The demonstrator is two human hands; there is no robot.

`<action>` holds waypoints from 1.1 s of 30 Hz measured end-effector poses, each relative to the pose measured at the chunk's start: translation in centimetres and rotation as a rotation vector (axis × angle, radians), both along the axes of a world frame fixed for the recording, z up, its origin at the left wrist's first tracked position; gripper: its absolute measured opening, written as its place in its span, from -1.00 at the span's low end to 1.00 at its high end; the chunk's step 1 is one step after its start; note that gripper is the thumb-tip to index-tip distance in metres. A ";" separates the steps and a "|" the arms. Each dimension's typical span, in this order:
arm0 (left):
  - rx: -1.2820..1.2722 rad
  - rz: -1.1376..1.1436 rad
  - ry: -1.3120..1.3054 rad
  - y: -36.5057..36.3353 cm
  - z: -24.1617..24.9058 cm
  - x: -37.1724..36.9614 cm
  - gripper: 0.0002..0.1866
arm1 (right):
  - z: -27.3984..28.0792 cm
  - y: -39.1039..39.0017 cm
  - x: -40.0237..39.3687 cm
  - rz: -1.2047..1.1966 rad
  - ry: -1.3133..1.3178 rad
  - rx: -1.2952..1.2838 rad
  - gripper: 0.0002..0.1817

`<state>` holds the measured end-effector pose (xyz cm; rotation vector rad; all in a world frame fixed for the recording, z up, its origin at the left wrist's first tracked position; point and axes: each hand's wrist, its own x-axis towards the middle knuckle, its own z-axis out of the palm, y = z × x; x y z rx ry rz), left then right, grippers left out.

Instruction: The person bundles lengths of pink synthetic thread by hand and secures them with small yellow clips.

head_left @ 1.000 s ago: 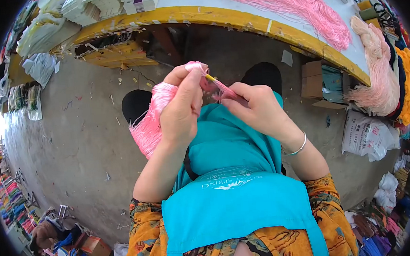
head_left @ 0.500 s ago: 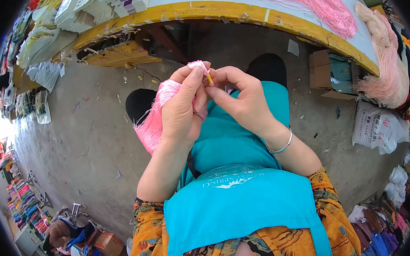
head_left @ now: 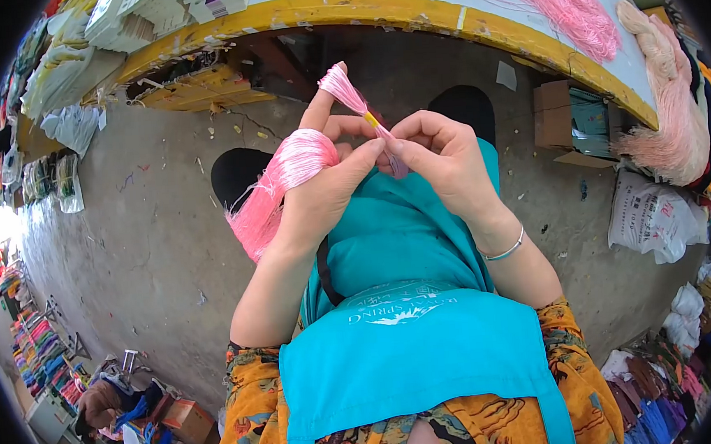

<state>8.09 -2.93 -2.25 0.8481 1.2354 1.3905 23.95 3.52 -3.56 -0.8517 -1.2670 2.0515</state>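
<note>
A small pink embroidery floss skein [head_left: 350, 94] with a narrow yellow band [head_left: 373, 120] stretches slantwise between my hands. Its upper loop hangs over the raised index finger of my left hand [head_left: 327, 170], whose thumb presses near the lower part. A thicker bundle of loose pink thread [head_left: 302, 158] drapes across the same hand, its cut ends hanging to the left. My right hand [head_left: 441, 154] pinches the skein just below the band, thumb against fingers. The fingertips of both hands almost meet there. Part of the skein's lower end is hidden behind the fingers.
Ahead is a table with a yellow edge [head_left: 407, 12], bearing pink thread hanks [head_left: 555, 10] and stacked cards [head_left: 131, 19]. Pale hanks [head_left: 663, 77] hang at its right end. Below stand a cardboard box [head_left: 554, 117] and a white sack [head_left: 652, 218].
My left index finger has lifted and straightened, pulling the skein's loop upward. The skein now shows at greater length, and my right hand has shifted slightly to the right.
</note>
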 end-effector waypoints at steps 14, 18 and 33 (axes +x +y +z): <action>-0.234 -0.110 -0.358 0.3 -0.3 -0.9 -0.49 | -0.9 0.4 0.3 0.025 -0.083 0.019 -0.85; -0.249 -0.157 -0.394 0.2 -0.6 -0.9 -0.53 | -0.8 0.9 0.5 0.050 0.002 0.069 -0.83; -0.103 -0.035 0.010 0.5 -1.2 1.4 -0.67 | 0.4 2.3 0.6 0.049 0.135 -0.216 -0.80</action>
